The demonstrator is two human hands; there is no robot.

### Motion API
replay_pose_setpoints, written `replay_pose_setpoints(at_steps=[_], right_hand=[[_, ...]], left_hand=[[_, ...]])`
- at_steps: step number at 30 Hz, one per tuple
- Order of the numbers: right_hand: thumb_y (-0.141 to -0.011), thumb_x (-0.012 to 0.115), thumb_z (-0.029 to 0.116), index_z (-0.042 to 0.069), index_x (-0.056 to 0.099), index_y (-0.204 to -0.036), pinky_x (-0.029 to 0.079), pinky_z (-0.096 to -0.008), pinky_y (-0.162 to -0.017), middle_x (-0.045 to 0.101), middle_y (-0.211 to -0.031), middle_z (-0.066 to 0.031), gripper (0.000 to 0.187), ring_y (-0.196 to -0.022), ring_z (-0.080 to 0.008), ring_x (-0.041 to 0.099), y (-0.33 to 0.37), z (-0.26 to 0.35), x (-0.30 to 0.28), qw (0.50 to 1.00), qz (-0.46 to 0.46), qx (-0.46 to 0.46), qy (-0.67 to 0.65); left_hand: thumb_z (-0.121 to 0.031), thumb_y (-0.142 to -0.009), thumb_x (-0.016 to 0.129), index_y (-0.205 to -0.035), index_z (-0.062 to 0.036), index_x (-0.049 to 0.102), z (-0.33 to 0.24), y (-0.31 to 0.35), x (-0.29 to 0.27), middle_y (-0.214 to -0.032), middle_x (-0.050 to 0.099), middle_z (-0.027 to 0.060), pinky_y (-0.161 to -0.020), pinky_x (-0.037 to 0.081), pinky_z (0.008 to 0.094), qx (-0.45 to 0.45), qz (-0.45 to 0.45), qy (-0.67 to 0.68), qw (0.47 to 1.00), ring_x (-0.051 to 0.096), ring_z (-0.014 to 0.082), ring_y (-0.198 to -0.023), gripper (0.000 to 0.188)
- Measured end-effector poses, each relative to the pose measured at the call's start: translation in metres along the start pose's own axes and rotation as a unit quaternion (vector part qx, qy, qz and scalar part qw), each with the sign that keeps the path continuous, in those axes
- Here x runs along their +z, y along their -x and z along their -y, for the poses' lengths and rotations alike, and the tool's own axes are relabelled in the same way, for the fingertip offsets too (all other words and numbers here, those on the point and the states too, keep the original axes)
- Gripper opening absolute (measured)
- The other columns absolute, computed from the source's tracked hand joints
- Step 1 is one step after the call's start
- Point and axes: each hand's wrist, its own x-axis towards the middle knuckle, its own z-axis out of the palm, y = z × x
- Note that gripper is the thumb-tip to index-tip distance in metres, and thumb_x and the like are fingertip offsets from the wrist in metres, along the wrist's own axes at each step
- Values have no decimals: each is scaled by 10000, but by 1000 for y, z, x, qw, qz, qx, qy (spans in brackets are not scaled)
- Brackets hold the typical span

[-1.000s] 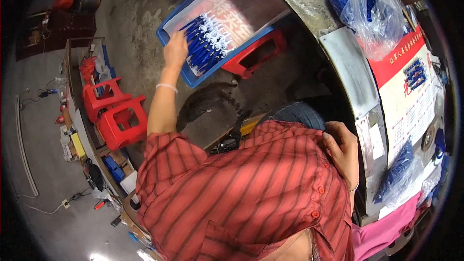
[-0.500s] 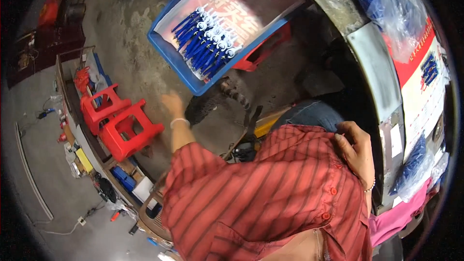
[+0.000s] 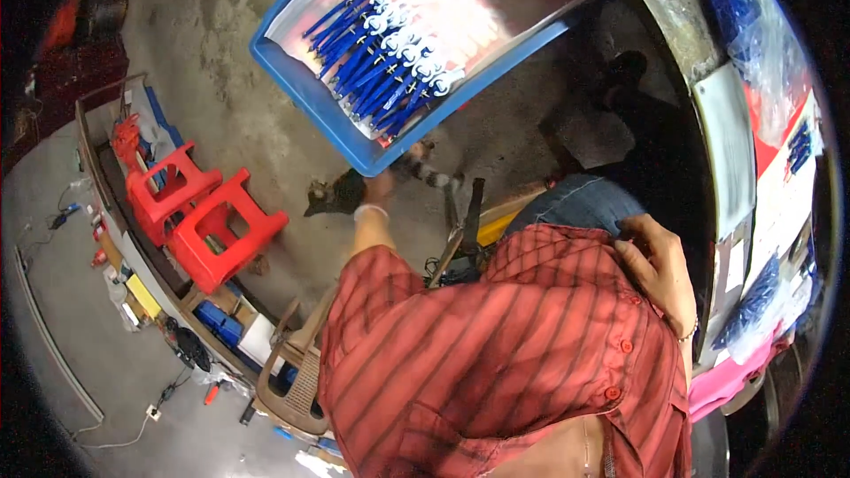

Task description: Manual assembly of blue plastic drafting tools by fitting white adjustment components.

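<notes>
My left hand [image 3: 379, 186] reaches down beside the near corner of a blue plastic bin [image 3: 323, 119], a pale band on its wrist. Its fingers are mostly hidden by the bin corner and blurred. Close by is a dark striped cat [image 3: 338, 195] with a ringed tail, on the floor; I cannot tell whether the hand touches it. Inside the bin, on a printed red-and-white sheet, lie several slim blue-handled pieces [image 3: 381, 71] with white rounded heads. My right hand [image 3: 660, 274] rests on my lap, thumb apart from the bent fingers, with nothing seen in it.
Two red plastic stools [image 3: 217, 243] stand at the left, beside a low shelf of tools and parts. A tan chair [image 3: 297, 376] is near my left side. The workbench [image 3: 726, 155] at the right carries plastic-wrapped blue goods [image 3: 748, 26] and a pink cloth [image 3: 735, 376].
My left hand has moved right, to the bin's near corner. The view has shifted, and more of the cat and the tan chair shows. My right hand stays on my lap.
</notes>
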Motion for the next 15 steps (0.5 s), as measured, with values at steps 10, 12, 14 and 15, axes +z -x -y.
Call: replay_pose_setpoints(at_steps=[10,12,14,15], right_hand=[[-815,628,106,-39,558,-980,447,-305,-631,576,-796,-155,231,-683,-205,556,12,-12,5,1000,-11,-5,26],[-821,621,107,-39,561,-990,462,-316,-672,593,-824,-168,231,-739,-247,592,18,-31,3,999,-38,13,34],[-817,621,111,-42,566,-983,467,-352,-704,600,-868,-194,233,-805,-315,593,19,-23,1,999,-24,-17,33],[-814,622,116,-45,571,-977,472,-387,-735,607,-912,-219,235,-871,-384,594,20,-22,1,999,-12,-36,37]], left_hand=[[-155,-823,486,-845,16,648,-41,68,-62,-782,638,175,-753,483,451,313,325,23,892,606,351,-831,236],[-167,-841,490,-879,18,639,-146,65,-185,-785,639,182,-748,491,438,384,414,100,819,611,367,-800,241],[-212,-875,492,-944,5,630,-178,77,-285,-884,645,194,-772,493,422,321,380,277,822,612,378,-847,266],[-239,-893,491,-986,-2,623,-189,85,-305,-935,646,196,-791,491,413,310,340,337,821,609,381,-889,287]])
